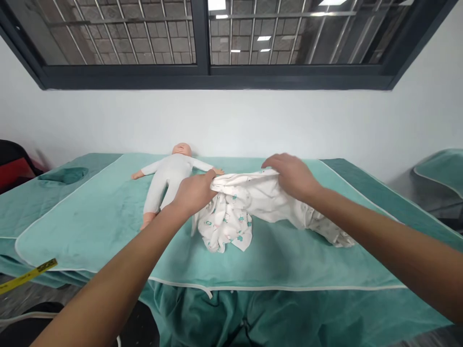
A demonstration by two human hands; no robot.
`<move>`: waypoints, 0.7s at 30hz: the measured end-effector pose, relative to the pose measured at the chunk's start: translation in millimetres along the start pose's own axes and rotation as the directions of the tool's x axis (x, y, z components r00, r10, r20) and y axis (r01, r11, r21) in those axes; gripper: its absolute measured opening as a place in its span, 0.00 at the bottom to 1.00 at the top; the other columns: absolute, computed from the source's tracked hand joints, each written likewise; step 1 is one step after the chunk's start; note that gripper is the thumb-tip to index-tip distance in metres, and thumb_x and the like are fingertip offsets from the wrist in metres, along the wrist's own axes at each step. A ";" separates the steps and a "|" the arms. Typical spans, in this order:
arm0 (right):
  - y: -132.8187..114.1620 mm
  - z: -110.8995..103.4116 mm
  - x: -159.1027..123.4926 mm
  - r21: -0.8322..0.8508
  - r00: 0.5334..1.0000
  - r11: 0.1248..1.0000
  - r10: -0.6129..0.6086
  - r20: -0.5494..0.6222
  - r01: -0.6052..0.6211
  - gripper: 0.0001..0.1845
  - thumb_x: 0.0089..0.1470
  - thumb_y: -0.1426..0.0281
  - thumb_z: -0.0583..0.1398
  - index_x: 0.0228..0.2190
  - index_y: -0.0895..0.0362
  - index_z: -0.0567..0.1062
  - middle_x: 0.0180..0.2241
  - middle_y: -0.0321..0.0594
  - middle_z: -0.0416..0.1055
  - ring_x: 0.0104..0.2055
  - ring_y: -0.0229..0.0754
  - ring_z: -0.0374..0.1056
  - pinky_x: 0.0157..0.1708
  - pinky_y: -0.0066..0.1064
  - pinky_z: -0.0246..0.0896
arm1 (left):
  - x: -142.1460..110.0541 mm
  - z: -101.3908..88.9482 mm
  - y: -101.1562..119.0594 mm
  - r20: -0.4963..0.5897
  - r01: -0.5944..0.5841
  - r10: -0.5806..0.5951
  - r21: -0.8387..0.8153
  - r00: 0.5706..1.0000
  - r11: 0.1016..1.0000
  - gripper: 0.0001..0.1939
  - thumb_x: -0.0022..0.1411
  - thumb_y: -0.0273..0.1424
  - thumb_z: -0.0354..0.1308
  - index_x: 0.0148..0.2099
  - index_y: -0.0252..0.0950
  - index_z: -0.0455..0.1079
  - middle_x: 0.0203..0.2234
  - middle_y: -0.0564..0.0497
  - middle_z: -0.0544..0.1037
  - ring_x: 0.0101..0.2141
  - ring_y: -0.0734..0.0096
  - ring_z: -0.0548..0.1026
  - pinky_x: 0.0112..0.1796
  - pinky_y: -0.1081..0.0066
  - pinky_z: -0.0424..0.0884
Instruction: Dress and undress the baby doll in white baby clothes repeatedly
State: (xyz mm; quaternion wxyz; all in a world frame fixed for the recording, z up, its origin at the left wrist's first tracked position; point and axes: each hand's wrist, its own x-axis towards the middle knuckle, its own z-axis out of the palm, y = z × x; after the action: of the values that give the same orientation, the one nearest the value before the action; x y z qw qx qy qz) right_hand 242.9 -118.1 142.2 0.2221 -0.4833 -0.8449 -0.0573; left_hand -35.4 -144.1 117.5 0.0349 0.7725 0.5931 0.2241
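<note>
A white baby garment (267, 200) with small teal and red prints is stretched between my two hands above the green bed cover (108, 231). Gripping its upper edge at the left is my left hand (195, 193), with fingers closed on the cloth. My right hand (291, 176) pinches the same edge farther right. Bunched printed fabric hangs below my left hand, and another part trails to the right under my right forearm. Behind my left hand a baby doll (168, 176) in a pale body lies on its back, arms spread; my left arm hides part of its legs.
A wall with a barred, dark-framed window (210, 77) stands behind the bed. At the far left are a black and red object (16, 168) and a yellow strip (29, 276). A green padded piece (443, 168) is at the right. The cover's white-trimmed edge faces me.
</note>
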 end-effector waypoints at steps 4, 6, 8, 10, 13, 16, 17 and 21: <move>-30.8 40.3 -24.7 0.408 0.922 0.857 0.175 0.346 -0.315 0.25 0.55 0.76 0.50 0.53 0.54 0.69 0.53 0.43 0.72 0.51 0.49 0.67 0.49 0.40 0.62 | -1.8 7.1 3.4 -0.113 0.167 -0.216 -0.339 0.970 0.926 0.08 0.57 0.30 0.50 0.40 0.38 0.65 0.32 0.48 0.77 0.34 0.59 0.74 0.34 0.66 0.66; -52.0 55.4 -31.7 0.586 0.898 0.717 0.129 0.421 -0.378 0.29 0.56 0.68 0.56 0.59 0.55 0.62 0.58 0.47 0.66 0.56 0.51 0.64 0.53 0.44 0.60 | -2.4 6.6 15.7 -0.161 0.187 -0.326 -0.557 0.932 0.809 0.10 0.55 0.27 0.50 0.41 0.37 0.65 0.35 0.49 0.76 0.36 0.62 0.75 0.34 0.67 0.69; -71.0 63.2 -31.4 0.734 0.921 0.593 0.035 0.387 -0.331 0.41 0.50 0.61 0.64 0.62 0.56 0.58 0.61 0.48 0.61 0.60 0.53 0.60 0.58 0.45 0.56 | -3.9 1.8 33.0 -0.148 0.164 -0.374 -0.711 0.915 0.683 0.14 0.54 0.26 0.49 0.44 0.37 0.64 0.36 0.49 0.76 0.35 0.65 0.75 0.33 0.68 0.70; -84.3 64.1 -24.5 0.832 0.935 0.477 -0.057 0.351 -0.283 0.44 0.46 0.60 0.68 0.61 0.55 0.61 0.60 0.46 0.63 0.60 0.52 0.60 0.60 0.45 0.54 | -6.8 -5.9 49.1 -0.091 0.129 -0.341 -0.810 0.935 0.571 0.16 0.55 0.27 0.50 0.48 0.37 0.63 0.37 0.49 0.75 0.34 0.67 0.75 0.31 0.68 0.72; -92.2 57.2 -8.5 0.925 0.952 0.277 -0.086 0.294 -0.261 0.32 0.50 0.61 0.66 0.56 0.51 0.68 0.54 0.40 0.70 0.55 0.49 0.66 0.58 0.43 0.57 | -11.7 -15.2 57.7 -0.016 0.058 -0.150 -0.880 0.988 0.472 0.19 0.58 0.32 0.54 0.52 0.37 0.63 0.38 0.49 0.75 0.37 0.66 0.76 0.35 0.66 0.75; -90.8 48.1 5.3 0.979 0.980 0.045 0.002 0.200 -0.200 0.28 0.51 0.63 0.66 0.54 0.51 0.70 0.52 0.40 0.72 0.53 0.49 0.68 0.56 0.43 0.60 | -15.6 -14.4 44.5 -0.152 -0.080 -0.080 -0.817 0.985 0.571 0.18 0.58 0.34 0.58 0.51 0.38 0.69 0.45 0.47 0.74 0.48 0.62 0.73 0.48 0.61 0.73; -89.8 45.4 8.5 0.979 0.979 -0.026 0.027 0.201 -0.200 0.28 0.50 0.64 0.66 0.53 0.51 0.71 0.52 0.41 0.73 0.53 0.49 0.69 0.55 0.44 0.62 | -16.9 -11.9 38.1 -0.216 -0.106 -0.103 -0.773 0.971 0.625 0.20 0.56 0.34 0.60 0.52 0.39 0.69 0.49 0.47 0.72 0.52 0.61 0.70 0.52 0.60 0.70; -89.9 39.8 14.6 0.940 0.957 -0.235 0.094 0.276 -0.248 0.24 0.48 0.67 0.66 0.48 0.55 0.74 0.47 0.43 0.76 0.49 0.51 0.71 0.51 0.44 0.67 | -23.6 3.0 23.1 -0.070 -0.011 -0.089 -0.843 0.994 0.538 0.37 0.54 0.35 0.64 0.64 0.41 0.57 0.59 0.44 0.66 0.59 0.58 0.66 0.56 0.58 0.66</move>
State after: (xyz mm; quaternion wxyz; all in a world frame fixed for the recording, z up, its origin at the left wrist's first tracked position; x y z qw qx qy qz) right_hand 148.0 -141.5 123.4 0.4767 -0.2458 -0.5091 0.6731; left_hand -18.1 -172.2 114.9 0.3754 0.6345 0.4306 0.5206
